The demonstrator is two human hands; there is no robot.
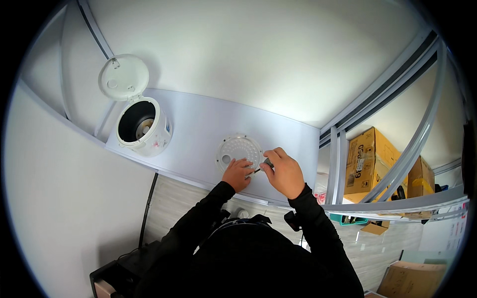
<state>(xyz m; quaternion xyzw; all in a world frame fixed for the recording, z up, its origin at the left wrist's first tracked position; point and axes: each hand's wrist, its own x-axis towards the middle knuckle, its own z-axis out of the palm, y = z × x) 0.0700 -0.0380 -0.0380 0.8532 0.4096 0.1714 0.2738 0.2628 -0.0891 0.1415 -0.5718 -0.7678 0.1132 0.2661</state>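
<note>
A round, translucent white disc (239, 147) with a dotted surface and small fittings round its rim lies on the white table. My left hand (237, 175) rests on its near edge, fingers stretched out and apart. In my right hand (286, 175) is a screwdriver (268, 163), gripped by its dark grey handle. Its shaft slants down to the left, toward the disc's near right rim, close to my left fingertips. Whether the tip sits in a screw is too small to tell.
On the table's left part stands a white rice cooker (160, 138) with its lid (123, 79) raised and its dark inside showing. The table (194, 114) meets a white wall at the back. Past grey frame posts (338, 164) on the right are cardboard boxes (368, 164).
</note>
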